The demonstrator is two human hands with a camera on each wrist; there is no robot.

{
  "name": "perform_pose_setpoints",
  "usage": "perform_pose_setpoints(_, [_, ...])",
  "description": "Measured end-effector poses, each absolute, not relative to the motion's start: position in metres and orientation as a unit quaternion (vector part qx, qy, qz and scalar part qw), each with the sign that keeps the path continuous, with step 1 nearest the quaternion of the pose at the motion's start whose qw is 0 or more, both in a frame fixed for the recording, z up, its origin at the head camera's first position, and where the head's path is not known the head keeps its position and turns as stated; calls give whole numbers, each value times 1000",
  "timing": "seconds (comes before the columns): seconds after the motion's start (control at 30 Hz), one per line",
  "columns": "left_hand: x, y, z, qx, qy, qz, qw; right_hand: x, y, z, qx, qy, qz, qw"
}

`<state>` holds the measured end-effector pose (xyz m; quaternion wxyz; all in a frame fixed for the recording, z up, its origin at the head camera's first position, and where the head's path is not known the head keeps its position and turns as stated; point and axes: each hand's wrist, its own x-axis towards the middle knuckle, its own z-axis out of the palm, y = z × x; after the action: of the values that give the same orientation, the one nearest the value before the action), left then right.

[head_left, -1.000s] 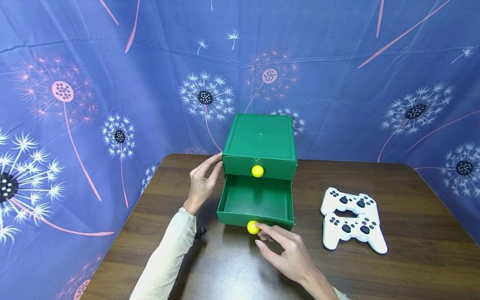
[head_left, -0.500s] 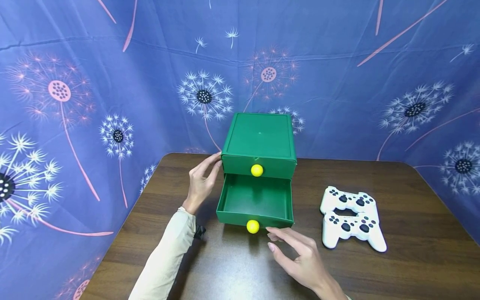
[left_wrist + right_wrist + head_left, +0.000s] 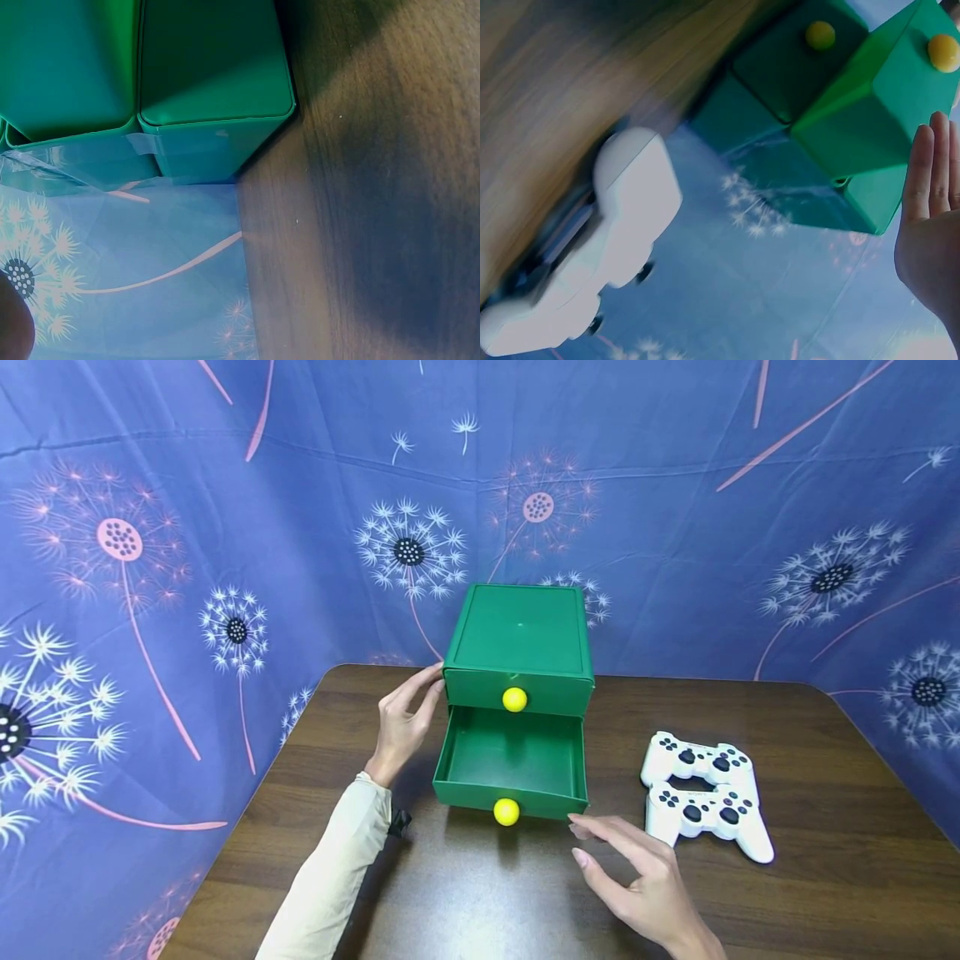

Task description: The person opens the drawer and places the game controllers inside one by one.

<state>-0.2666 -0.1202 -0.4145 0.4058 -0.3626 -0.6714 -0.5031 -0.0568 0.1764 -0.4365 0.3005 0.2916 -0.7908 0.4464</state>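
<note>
A green two-drawer box stands on the table, its top drawer closed. The lower drawer is pulled out, showing a bare inside and a yellow ball knob on its front. With extended fingertips, my left hand touches the box's left side near the upper front corner. My right hand is held in the air to the right of the lower drawer, fingers relaxed and holding nothing. In the right wrist view its straight fingers overlap the green drawer front.
Two white game controllers, a rear one and a front one, lie close together right of the box. My right hand is just in front of them. A small black object shows beside my left sleeve. A blue dandelion-print cloth hangs behind the table.
My right hand has left the lower drawer's yellow knob and moved right, toward the controllers. The left hand stays on the box; the lower drawer remains pulled out.
</note>
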Motion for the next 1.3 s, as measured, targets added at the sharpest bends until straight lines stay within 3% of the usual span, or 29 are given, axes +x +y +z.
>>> perform_pose_setpoints(0.53, [-268,-120,-414,-360,-674,-500,408,-57,217,-440,221,-831,400,317])
perform_pose_setpoints(1.0, [-267,-120,-414,-356,-678,-499,405,-68,263,-450,178,-826,386,370])
perform_pose_setpoints(1.3, [-266,-120,-413,-356,-676,-501,407,-66,292,-445,95,-848,375,362])
